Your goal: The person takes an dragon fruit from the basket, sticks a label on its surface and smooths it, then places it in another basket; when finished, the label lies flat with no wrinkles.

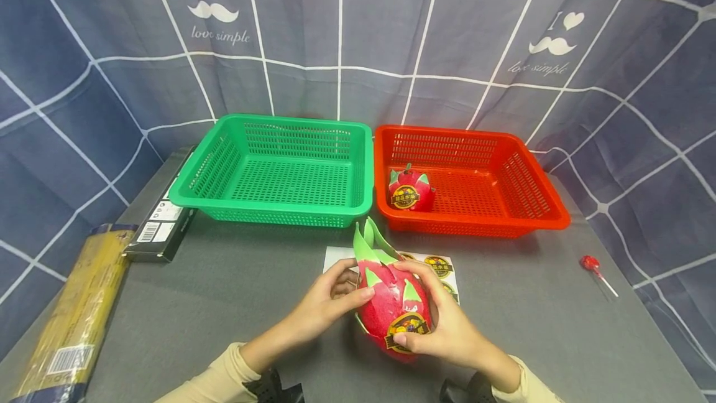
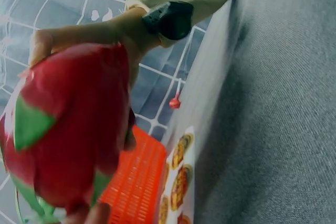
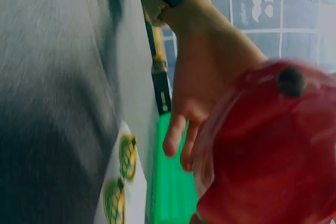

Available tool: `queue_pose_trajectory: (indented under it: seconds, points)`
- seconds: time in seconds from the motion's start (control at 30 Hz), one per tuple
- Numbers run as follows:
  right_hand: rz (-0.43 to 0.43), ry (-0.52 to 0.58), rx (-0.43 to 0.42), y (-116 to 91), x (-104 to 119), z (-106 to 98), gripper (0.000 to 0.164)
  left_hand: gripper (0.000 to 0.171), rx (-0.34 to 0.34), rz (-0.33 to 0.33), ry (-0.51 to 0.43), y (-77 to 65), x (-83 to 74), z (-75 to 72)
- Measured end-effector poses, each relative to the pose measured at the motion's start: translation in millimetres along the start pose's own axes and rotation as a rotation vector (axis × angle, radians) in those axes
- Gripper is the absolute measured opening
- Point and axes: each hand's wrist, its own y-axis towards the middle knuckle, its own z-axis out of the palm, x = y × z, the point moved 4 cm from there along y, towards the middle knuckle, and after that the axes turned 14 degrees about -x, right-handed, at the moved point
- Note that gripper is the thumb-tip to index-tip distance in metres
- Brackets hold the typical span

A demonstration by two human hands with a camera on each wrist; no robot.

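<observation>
A pink-red dragon fruit (image 1: 383, 300) with green leaf tips is held above the grey table between both hands. The left hand (image 1: 327, 297) grips its upper left side, thumb on the front and fingers partly hidden behind. The right hand (image 1: 450, 328) holds its right side, with the thumb on a black-and-gold round label (image 1: 408, 329) on the skin. A white sheet of such labels (image 1: 449, 269) lies behind the fruit, partly covered by it. The fruit (image 2: 79, 129) fills much of the left wrist view, and its stem end (image 3: 291, 82) shows in the right wrist view.
A green basket (image 1: 268, 211) and a red basket (image 1: 464, 224) stand side by side at the back; a smaller labelled dragon fruit (image 1: 411, 188) sits in the red one. At left lie a black box (image 1: 159, 235) and a yellow packet (image 1: 78, 316). A red lollipop (image 1: 590, 262) lies at right.
</observation>
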Motion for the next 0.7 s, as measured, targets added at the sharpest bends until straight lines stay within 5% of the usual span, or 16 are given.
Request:
queue_pose_trajectory:
  seconds: [0.3,0.47,0.7]
  points:
    - [-0.021,0.041,-0.025,-3.3,14.8,-46.2,0.082,0.022,-0.121,0.078,-0.02,7.4,1.8,-10.9]
    - [-0.055,0.026,-0.14,4.8,23.4,-73.2,0.08,0.022,-0.179,0.11,0.023,16.9,1.7,-13.2]
    - [-0.107,0.211,-0.306,27.0,30.7,-99.7,0.071,0.018,-0.303,0.137,0.125,45.6,-4.0,-5.5]
